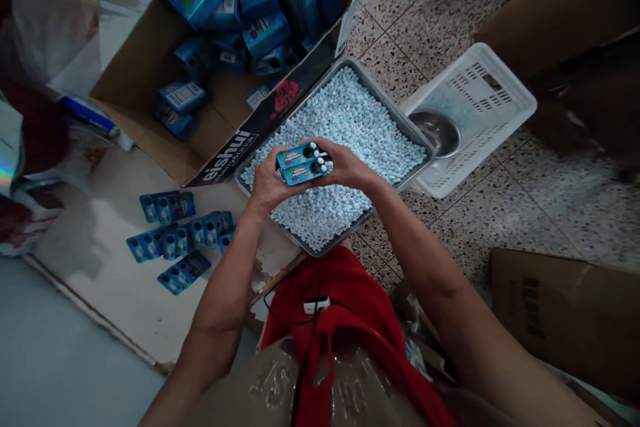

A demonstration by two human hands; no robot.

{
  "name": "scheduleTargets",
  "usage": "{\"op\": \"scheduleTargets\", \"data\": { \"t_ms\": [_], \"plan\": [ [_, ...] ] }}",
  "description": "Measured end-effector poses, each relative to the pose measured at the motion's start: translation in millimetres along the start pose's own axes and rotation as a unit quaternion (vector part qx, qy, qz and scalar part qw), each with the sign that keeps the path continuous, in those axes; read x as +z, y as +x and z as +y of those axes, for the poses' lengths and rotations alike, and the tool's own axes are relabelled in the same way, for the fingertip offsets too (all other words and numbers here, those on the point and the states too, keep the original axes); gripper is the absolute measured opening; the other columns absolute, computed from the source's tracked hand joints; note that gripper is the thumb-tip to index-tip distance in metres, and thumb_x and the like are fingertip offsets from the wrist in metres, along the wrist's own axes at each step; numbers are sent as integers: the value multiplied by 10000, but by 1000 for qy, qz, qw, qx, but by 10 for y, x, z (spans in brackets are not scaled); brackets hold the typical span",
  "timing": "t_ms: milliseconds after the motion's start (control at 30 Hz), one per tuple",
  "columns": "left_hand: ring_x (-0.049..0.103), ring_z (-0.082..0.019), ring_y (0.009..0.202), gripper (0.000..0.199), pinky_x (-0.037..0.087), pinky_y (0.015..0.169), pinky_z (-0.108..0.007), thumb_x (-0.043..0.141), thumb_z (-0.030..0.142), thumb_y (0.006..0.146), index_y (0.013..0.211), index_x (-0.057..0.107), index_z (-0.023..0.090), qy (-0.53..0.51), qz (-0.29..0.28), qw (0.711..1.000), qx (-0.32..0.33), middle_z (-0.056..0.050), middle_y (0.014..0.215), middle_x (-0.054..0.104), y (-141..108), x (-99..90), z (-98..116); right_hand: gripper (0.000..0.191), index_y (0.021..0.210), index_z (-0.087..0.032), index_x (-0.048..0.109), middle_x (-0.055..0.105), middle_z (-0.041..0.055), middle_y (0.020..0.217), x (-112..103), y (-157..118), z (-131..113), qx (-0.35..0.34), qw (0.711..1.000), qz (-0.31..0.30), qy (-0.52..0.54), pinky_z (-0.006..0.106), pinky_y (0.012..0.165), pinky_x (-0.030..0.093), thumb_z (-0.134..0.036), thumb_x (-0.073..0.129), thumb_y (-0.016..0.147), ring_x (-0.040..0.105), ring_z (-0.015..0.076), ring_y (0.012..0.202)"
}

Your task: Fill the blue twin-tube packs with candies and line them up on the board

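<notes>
From my station I see the left hand [267, 181] and right hand [342, 163] jointly gripping blue boxes [299, 175] above the tray [429, 152], nearer its left corner, long axes running from left palm toward right fingers.

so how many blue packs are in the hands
2: the upper pack and the lower pack, side by side between left hand and right hand; more may be hidden.
</notes>
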State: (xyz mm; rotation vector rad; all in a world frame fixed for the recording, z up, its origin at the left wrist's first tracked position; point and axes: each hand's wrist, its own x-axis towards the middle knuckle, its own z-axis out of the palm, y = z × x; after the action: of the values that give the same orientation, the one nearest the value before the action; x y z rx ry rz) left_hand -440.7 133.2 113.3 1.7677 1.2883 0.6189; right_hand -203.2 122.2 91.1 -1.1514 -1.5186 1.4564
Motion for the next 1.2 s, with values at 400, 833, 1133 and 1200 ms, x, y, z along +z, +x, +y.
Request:
{"op": "scheduleTargets", "data": {
  "t_ms": [400, 833, 1133, 1200],
  "plan": [
    [755, -262, 918, 752, 640, 846, -422, 996, 471, 604, 1226, 630, 263, 97, 122, 988, -26, -26, 1055, 770, -231, -315, -113, 638, 1468, -229, 578, 504, 137, 1627, 761, -1099, 806, 193, 829, 524, -28, 558, 1331, 317, -613, 513, 962, 445, 277, 1561],
    [752, -317, 1167, 684, 600, 1063, -448, 883, 329, 706, 1331, 620, 237, 187, 47, 981, 36, -85, 1300, 760, -68, -177, 49, 433, 1149, -273, 722, 790, 6, 1281, 499, -285, 1053, 196, 721, 510, 426, 503, 1225, 522, -572, 649, 845, 693, 221, 1326],
    [717, -342, 1225, 589, 561, 1116, -455, 853, 310, 710, 1259, 651, 244, 205, -15, 978, 46, -95, 1287, 753, 155, -185, 17, 823, 1202, -228, 744, 809, 148, 1029, 334, 63, 694, 123, 912, 292, 260, 678, 1087, 550, -881, 388, 849, 684, 401, 1290],
    [717, -342, 1221, 578, 563, 1108, -450, 851, 294, 703, 1245, 656, 247, 196, -25, 979, 48, -94, 1281, 755, 170, -173, 40, 782, 1255, -235, 730, 791, 153, 1094, 360, 121, 359, 105, 920, 292, 241, 659, 1113, 531, -825, 364, 896, 647, 397, 1346]
  ]
}}
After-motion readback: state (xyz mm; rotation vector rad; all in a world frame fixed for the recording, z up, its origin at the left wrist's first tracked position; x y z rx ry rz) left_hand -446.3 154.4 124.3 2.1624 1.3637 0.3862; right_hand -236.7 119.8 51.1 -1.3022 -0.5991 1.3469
